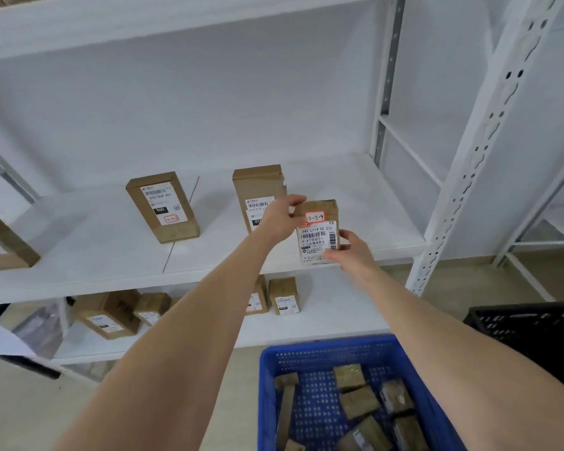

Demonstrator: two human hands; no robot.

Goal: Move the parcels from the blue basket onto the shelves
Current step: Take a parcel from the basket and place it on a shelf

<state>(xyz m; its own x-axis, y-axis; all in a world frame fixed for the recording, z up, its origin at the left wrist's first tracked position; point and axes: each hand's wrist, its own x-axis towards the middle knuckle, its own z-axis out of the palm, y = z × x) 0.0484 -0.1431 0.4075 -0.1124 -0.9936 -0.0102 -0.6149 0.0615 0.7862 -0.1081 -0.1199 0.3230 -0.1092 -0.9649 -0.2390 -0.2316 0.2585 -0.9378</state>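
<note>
Upright at the near right edge of the white metal shelf [79, 255], a small brown cardboard parcel [318, 236] with a white barcode label is held by both hands. The left hand [279, 219] pinches its upper left corner and the right hand [352, 250] grips its lower right side. Nearer, the blue plastic basket [267, 385] holds more brown parcels [358, 402].

a plain white wall [209, 102] backs the white metal shelving [355, 190]; its perforated upright [489, 135] stands at the right, with another white rack [547, 244] beyond it; the floor [463, 288] is pale beige; a black slatted crate [534, 327] sits low at the right; the light is soft and even
</note>
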